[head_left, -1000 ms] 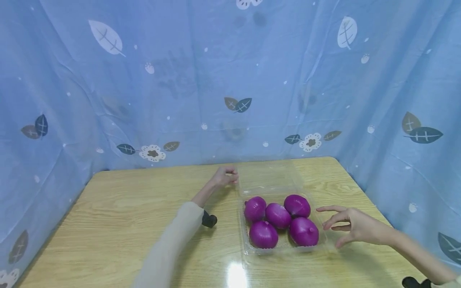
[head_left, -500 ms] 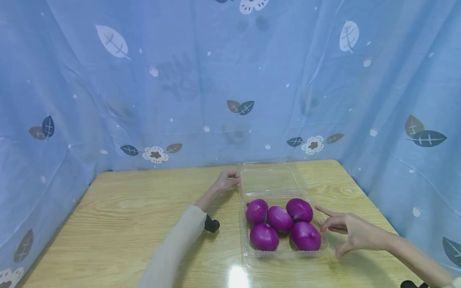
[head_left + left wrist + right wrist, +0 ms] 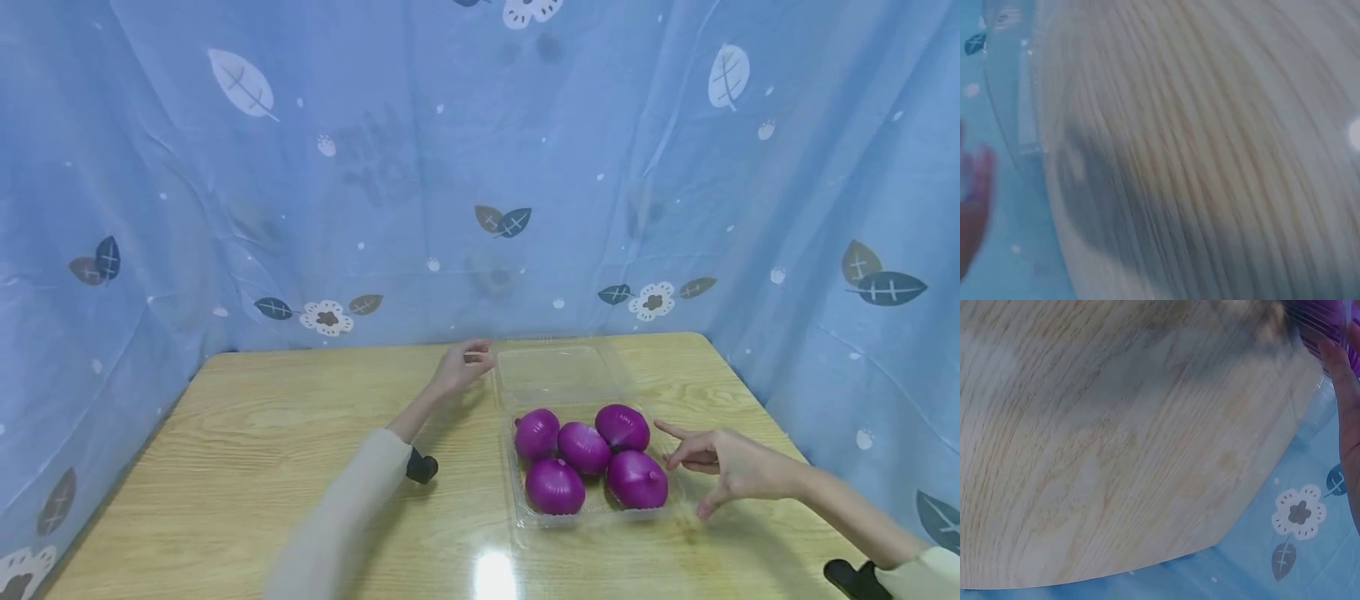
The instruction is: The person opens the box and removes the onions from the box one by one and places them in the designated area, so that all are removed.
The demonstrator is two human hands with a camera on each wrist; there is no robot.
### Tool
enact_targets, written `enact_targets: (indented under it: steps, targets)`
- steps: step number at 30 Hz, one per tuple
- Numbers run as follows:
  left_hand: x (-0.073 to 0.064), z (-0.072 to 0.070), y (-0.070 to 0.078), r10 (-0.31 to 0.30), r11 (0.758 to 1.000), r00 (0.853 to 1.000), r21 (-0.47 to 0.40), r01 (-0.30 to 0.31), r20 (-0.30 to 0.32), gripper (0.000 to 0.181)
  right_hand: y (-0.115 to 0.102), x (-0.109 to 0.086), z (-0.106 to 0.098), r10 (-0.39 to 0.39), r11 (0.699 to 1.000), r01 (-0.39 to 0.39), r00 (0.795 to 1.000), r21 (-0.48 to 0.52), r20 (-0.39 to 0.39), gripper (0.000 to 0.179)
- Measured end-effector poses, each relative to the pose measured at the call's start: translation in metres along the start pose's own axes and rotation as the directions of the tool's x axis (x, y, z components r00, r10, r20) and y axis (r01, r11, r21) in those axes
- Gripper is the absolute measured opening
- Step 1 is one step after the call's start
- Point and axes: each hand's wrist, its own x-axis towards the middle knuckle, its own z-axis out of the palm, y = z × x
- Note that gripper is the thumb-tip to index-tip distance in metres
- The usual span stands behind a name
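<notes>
A clear plastic tray [image 3: 600,518] holds several purple onions [image 3: 585,447]. Its open lid [image 3: 558,375] lies flat on the table behind it. My left hand [image 3: 465,364] is at the lid's far left corner, fingers loosely spread at its edge. My right hand [image 3: 708,462] hovers just right of the tray with relaxed fingers, the index tip near the rim and the thumb pointing down. The left wrist view is blurred and shows the lid's edge [image 3: 1016,94] and fingertips [image 3: 972,206]. In the right wrist view a finger [image 3: 1344,412] lies beside an onion [image 3: 1329,315].
The wooden table [image 3: 262,450] has a glare spot near its front edge. A blue leaf-print curtain [image 3: 450,167] closes in the back and both sides. Black wrist mounts sit on my left arm [image 3: 422,467] and right arm [image 3: 851,577].
My left hand's fingers have loosened from a curl at the lid's corner. My right hand has edged closer to the tray's right rim. The tray and lid stay put.
</notes>
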Motion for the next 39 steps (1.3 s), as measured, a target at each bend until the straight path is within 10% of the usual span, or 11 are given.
enact_targets:
  steps: [3,6,15,26,30,39]
  targets:
    - [-0.013,-0.005,0.02,0.094,0.993,0.986,-0.089,-0.082,0.138,0.04,0.0,-0.001,0.0,0.003,1.0,-0.004,1.0,0.02,0.006,0.049]
    - [-0.018,-0.006,0.028,0.123,0.979,0.935,-0.194,-0.06,0.332,0.043,0.001,-0.001,0.0,0.0,1.0,0.0,1.0,0.027,0.013,0.048]
    - [-0.022,0.011,0.036,0.145,0.975,0.708,-0.221,0.016,0.692,0.054,0.002,-0.005,0.006,0.016,0.991,-0.02,0.999,0.133,0.033,0.047]
    - [0.012,0.041,0.057,-0.038,0.979,0.445,-0.056,0.196,0.895,0.052,0.004,-0.005,0.006,0.021,0.989,-0.028,0.998,0.142,0.05,0.049]
    - [0.017,0.046,0.063,-0.049,0.99,0.412,-0.01,0.139,0.91,0.054,0.004,-0.003,0.005,0.014,0.987,-0.023,0.998,0.16,0.06,0.051]
    - [0.01,0.053,0.073,-0.039,0.969,0.457,0.145,-0.2,0.888,0.066,0.001,-0.002,0.001,-0.012,0.986,0.004,0.999,0.166,0.048,0.05]
